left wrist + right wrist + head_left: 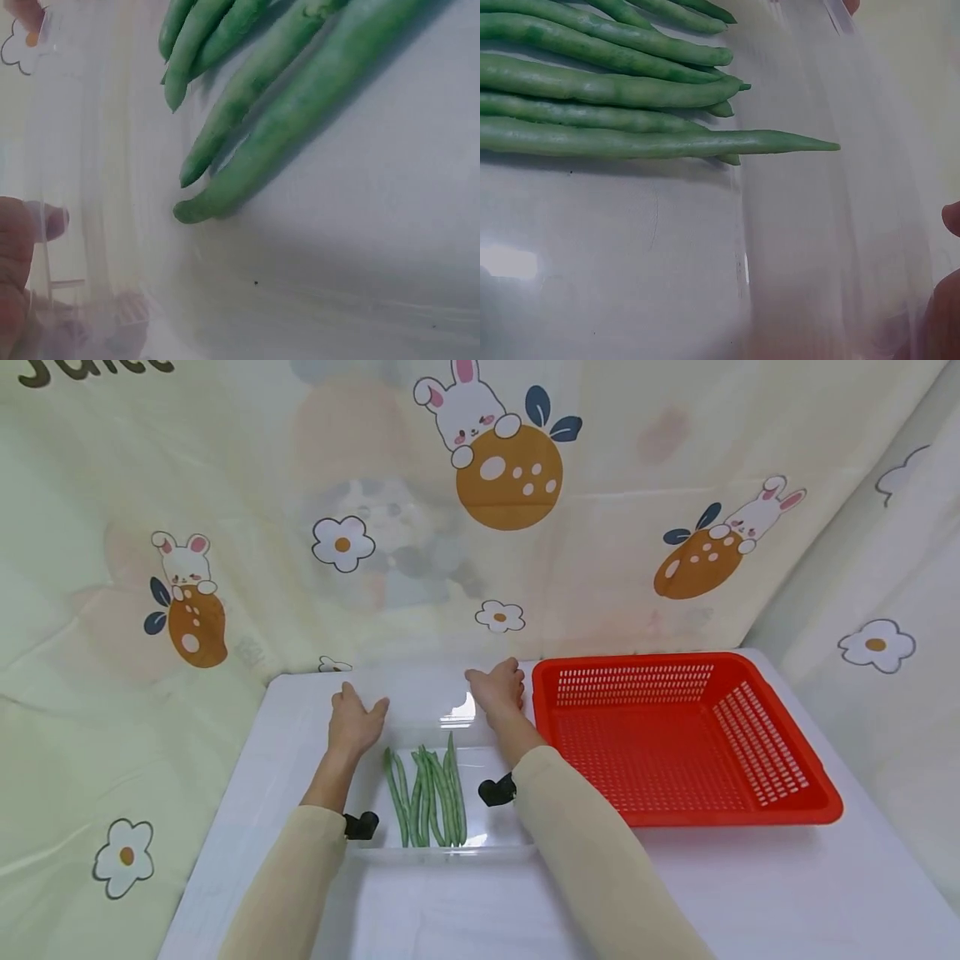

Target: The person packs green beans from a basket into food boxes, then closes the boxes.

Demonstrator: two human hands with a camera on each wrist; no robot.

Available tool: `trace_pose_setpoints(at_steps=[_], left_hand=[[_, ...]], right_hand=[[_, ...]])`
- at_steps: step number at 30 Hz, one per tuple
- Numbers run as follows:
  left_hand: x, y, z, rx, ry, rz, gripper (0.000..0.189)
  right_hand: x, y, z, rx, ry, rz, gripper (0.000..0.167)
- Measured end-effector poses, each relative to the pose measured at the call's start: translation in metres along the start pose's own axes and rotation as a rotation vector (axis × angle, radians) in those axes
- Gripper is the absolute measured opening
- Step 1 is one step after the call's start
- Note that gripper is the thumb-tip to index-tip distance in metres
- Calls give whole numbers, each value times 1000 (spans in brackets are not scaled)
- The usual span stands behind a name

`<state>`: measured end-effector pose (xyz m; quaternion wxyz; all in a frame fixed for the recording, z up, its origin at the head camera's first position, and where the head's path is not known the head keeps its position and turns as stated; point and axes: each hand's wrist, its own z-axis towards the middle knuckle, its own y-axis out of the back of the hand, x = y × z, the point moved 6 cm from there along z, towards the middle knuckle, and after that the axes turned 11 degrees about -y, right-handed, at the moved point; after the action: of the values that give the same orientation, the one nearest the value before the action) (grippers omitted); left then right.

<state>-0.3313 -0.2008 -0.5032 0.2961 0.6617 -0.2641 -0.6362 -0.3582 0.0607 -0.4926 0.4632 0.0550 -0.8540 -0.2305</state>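
Note:
Slender green beans (pixel 437 793) lie side by side in a clear plastic box (pixel 450 854). My left hand (pixel 356 722) grips the box's far left corner, thumb turned inward. At the far right corner my right hand (pixel 497 692) grips the box too, its thumb toward the middle and its other fingers curled. In the left wrist view the left thumb (pixel 55 223) shows at the clear edge, past the tips of the beans (pixel 255 165). Only parts of the right hand's fingers (pixel 943 315) show beyond the clear wall in the right wrist view.
A red slotted plastic basket (pixel 690 818) stands on the white table (pixel 450 910), close to the right hand and forearm. Behind the table hangs a pale cloth (pixel 600 568) printed with rabbits and flowers, which also runs along the sides.

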Motion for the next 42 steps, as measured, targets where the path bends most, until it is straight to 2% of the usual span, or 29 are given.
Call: trace_pose_setpoints(at_steps=[2,6,12,16,19,23,25,27,30,33,35,37,40,42], left_hand=[[-1,2,-1,-24,-13,12,93],[-5,11,0,-116,-49,-11,92],[-8,32,0,-180,-63,-105,91],[-17,57,-4,-236,-106,-243,88],[-24,72,-8,-255,-137,-339,86],[-30,85,-13,-269,-148,-457,78],[-32,89,-15,-278,-146,-534,72],[-33,91,-16,-290,-123,-653,65],[-31,93,-15,-292,-65,-949,61],[-33,93,-17,-234,-49,-1245,67],[-36,94,-18,-157,-74,-1333,70],[-39,94,-18,-67,-105,-1311,72],[-38,92,-17,50,-94,-1219,69],[-34,90,-18,131,-67,-1166,67]], right_hand=[[2,-1,-1,-12,8,2,85],[11,-2,-6,-28,38,8,85],[37,-1,-17,-36,110,23,89],[62,6,-30,-13,217,98,88],[77,12,-39,38,292,203,79],[88,21,-47,135,319,369,61],[90,29,-49,159,317,442,56],[91,37,-50,178,313,523,56],[92,47,-51,215,306,641,62],[92,56,-55,281,295,748,69],[91,62,-57,309,290,784,70],[92,67,-59,331,312,779,69],[95,74,-59,391,391,751,56],[96,75,-57,473,451,734,48]])
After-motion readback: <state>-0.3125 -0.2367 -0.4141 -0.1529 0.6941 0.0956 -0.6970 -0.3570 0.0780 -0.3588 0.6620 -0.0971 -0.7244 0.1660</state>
